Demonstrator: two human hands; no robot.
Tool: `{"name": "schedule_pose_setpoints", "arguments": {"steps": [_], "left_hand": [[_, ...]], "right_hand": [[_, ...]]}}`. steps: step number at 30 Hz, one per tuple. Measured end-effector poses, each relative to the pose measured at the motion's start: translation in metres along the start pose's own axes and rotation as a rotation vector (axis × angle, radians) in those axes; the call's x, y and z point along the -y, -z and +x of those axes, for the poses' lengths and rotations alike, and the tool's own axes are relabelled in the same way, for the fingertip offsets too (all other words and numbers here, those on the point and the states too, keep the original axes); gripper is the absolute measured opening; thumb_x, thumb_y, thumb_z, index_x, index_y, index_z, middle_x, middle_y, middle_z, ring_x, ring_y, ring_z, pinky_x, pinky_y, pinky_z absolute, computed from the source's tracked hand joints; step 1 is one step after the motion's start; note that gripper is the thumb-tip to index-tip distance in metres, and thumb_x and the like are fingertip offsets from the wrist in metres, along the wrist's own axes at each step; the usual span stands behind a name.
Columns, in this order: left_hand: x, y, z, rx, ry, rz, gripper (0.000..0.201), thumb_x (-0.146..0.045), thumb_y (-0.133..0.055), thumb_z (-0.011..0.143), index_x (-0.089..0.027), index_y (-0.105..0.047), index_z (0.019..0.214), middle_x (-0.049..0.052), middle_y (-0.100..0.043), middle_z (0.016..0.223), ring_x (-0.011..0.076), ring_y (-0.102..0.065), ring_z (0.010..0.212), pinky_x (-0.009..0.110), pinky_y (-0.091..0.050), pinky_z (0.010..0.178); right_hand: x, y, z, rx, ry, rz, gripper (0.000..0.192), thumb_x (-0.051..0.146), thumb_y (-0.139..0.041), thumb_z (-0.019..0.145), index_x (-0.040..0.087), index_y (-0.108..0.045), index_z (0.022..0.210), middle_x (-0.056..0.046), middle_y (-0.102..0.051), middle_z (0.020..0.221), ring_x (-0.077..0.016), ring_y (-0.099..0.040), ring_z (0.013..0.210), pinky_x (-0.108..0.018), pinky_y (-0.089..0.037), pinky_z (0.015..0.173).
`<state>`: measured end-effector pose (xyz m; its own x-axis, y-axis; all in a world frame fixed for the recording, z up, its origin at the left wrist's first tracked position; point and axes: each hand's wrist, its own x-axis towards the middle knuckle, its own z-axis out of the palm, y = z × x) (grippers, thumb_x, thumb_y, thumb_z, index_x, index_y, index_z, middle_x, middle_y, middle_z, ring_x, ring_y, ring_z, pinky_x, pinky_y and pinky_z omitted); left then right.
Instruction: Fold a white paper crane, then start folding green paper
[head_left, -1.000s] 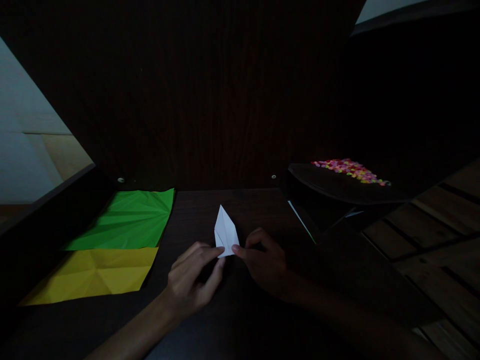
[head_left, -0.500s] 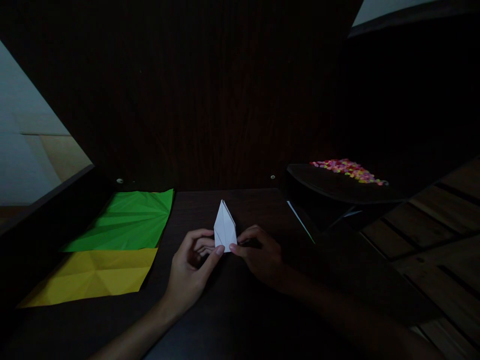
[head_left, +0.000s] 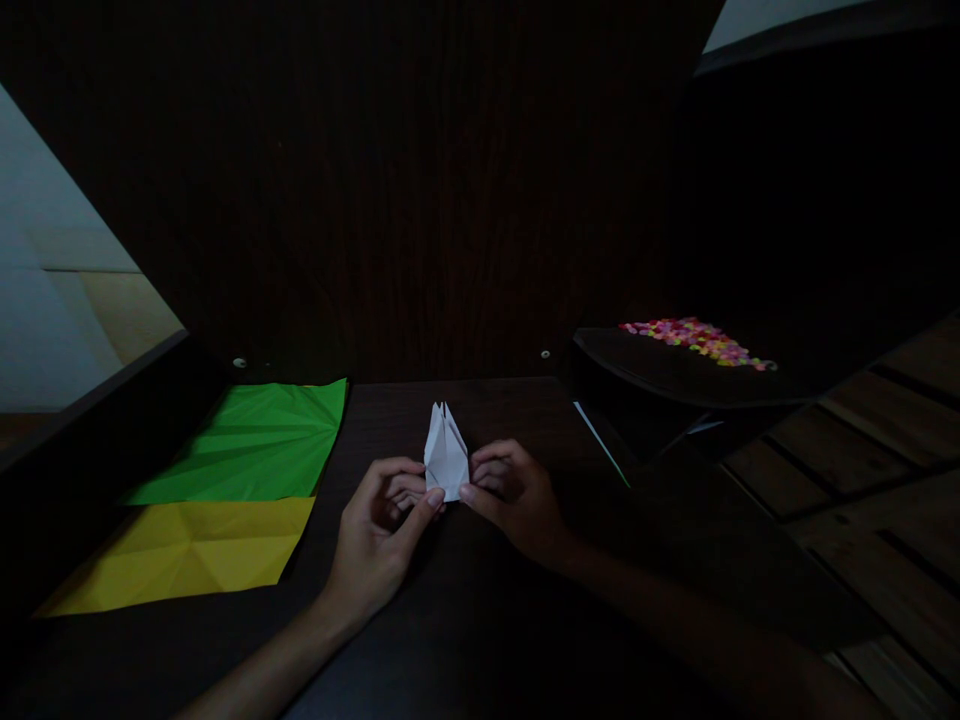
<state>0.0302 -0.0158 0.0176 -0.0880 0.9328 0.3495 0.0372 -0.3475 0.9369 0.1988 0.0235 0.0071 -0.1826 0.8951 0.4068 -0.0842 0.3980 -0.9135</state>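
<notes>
A small folded white paper (head_left: 448,460), tapering to split points at its far end, is held between my two hands above the dark table. My left hand (head_left: 382,535) pinches its lower left corner, thumb on the near face and fingers behind. On the other side, my right hand (head_left: 521,505) grips the lower right corner with thumb and forefinger. The fingertips behind the paper are partly hidden.
Creased green paper (head_left: 255,440) and yellow paper (head_left: 187,550) lie at the left, beside a dark side board (head_left: 82,410). Many tiny pink and yellow pieces (head_left: 697,340) rest on a dark curved surface (head_left: 637,370) at the right. A thin white-green paper edge (head_left: 602,443) shows nearby.
The white paper has shifted slightly left, and its layers at the far tip have spread further apart. My right hand has moved a little left and up with it.
</notes>
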Motion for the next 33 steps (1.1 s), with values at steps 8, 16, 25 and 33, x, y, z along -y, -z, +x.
{"name": "schedule_pose_setpoints", "arguments": {"steps": [8, 16, 25, 33], "left_hand": [[0.0072, 0.0025, -0.0013, -0.006, -0.020, 0.070, 0.016, -0.023, -0.071, 0.080, -0.019, -0.056, 0.083, -0.003, -0.061, 0.069, 0.0114, -0.062, 0.060, 0.020, -0.051, 0.056], [0.0034, 0.0045, 0.0030, 0.075, -0.052, 0.282, 0.009, -0.027, -0.064, 0.085, -0.018, -0.066, 0.085, 0.001, -0.068, 0.073, 0.0149, -0.064, 0.066, 0.024, -0.053, 0.062], [0.0053, 0.0078, 0.0035, 0.140, -0.017, 0.346, 0.015, -0.029, -0.056, 0.088, -0.020, -0.067, 0.092, 0.001, -0.071, 0.081, 0.0170, -0.066, 0.073, 0.026, -0.051, 0.065], [0.0038, 0.0041, 0.0016, 0.311, 0.030, 0.230, 0.012, -0.032, -0.059, 0.088, -0.019, -0.061, 0.089, 0.001, -0.068, 0.081, 0.0164, -0.064, 0.074, 0.026, -0.050, 0.069]], "right_hand": [[-0.0031, 0.0001, 0.0033, 0.051, -0.158, 0.163, 0.038, 0.027, -0.078, 0.067, 0.022, -0.046, 0.087, 0.002, -0.060, 0.074, -0.0107, -0.059, 0.060, -0.023, -0.051, 0.054], [-0.0008, -0.0001, 0.0012, 0.061, -0.008, -0.006, 0.020, 0.024, -0.071, 0.074, 0.020, -0.055, 0.085, 0.000, -0.061, 0.077, -0.0122, -0.061, 0.068, -0.025, -0.052, 0.062], [0.0037, 0.0026, -0.0023, 0.105, 0.056, -0.169, 0.008, 0.020, -0.065, 0.081, 0.020, -0.057, 0.083, 0.000, -0.061, 0.079, -0.0129, -0.060, 0.072, -0.025, -0.049, 0.064], [0.0051, 0.0072, -0.0059, 0.262, 0.091, -0.123, 0.011, 0.022, -0.060, 0.085, 0.022, -0.050, 0.089, 0.001, -0.055, 0.083, -0.0126, -0.055, 0.073, -0.026, -0.045, 0.066]]}}
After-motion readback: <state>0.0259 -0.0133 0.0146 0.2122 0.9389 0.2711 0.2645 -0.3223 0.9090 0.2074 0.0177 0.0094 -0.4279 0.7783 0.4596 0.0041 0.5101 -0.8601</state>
